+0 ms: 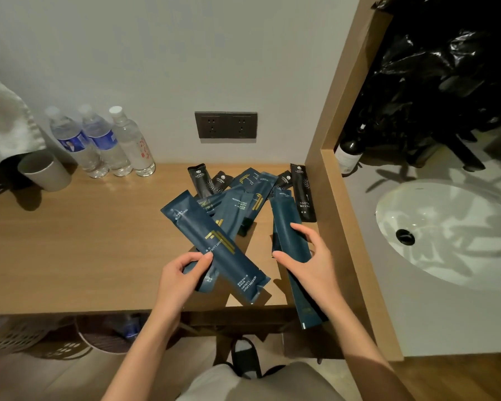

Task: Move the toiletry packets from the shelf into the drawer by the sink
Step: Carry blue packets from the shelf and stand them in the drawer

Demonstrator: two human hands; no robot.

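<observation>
Upper left: a grey cup (pixel 45 172) and three water bottles (pixel 99 140) stand on the wooden shelf (pixel 84 241). Lower centre: the left hand (pixel 180 279), fingers curled, pinches a long blue packet (pixel 214 244) held slantwise over the shelf. Centre: more packets (pixel 243 195) lie heaped near the wall. Right of centre: the right hand (pixel 307 256) grips a second blue packet (pixel 287 224), its lower end past the shelf edge. Far right: the sink (pixel 446 233).

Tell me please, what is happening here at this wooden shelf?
A person is picking up toiletry packets from the wooden shelf. The left hand grips one long blue packet, and the right hand holds a second blue packet near the shelf's right end. More packets lie in a loose pile behind them. The sink is to the right; no drawer is in view.
</observation>
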